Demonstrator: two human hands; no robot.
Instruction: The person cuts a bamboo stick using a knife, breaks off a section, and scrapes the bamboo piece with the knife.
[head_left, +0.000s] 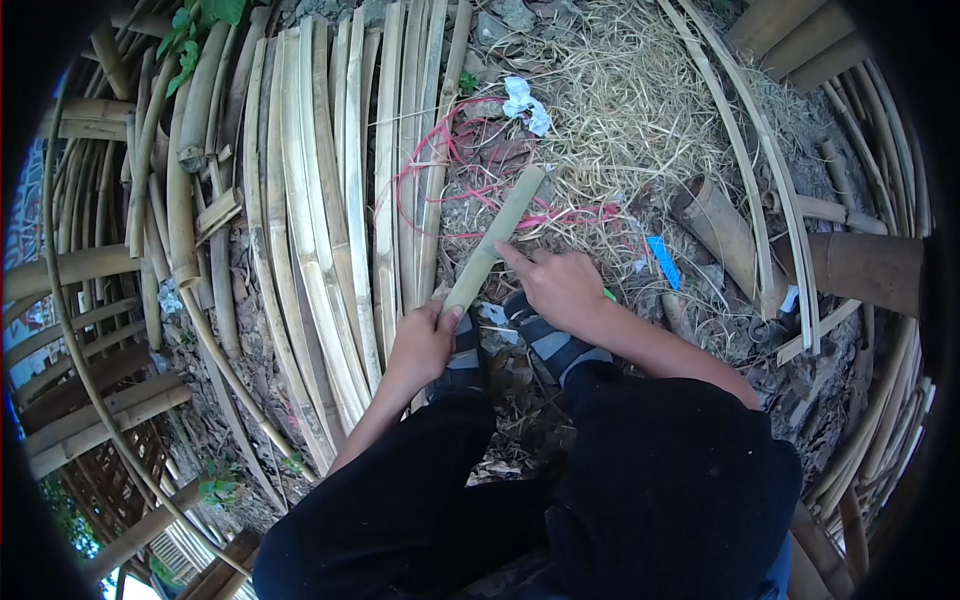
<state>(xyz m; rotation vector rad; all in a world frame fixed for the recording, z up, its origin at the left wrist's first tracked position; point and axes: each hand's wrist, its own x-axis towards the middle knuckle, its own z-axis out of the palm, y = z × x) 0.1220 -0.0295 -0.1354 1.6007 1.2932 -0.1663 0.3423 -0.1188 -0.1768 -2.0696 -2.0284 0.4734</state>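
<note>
A short, flat piece of split bamboo [513, 212] slants up and to the right in front of my knees. Its lower end is gripped by my left hand [425, 345], thumb on top. My right hand [558, 285] has its index finger stretched out, the tip at the bamboo's right edge near the middle. The other fingers of that hand are curled under. A small green bit [609, 295] pokes out beside the hand; the rest of it is hidden, so I cannot tell what it is.
Long bamboo strips [320, 220] lie side by side on my left. Pink twine [437, 150], a crumpled white scrap [525, 106] and dry shavings [630, 100] litter the ground ahead. A blue scrap [662, 262] and a bamboo tube [728, 238] lie to the right. Sandalled feet [560, 345] are below my hands.
</note>
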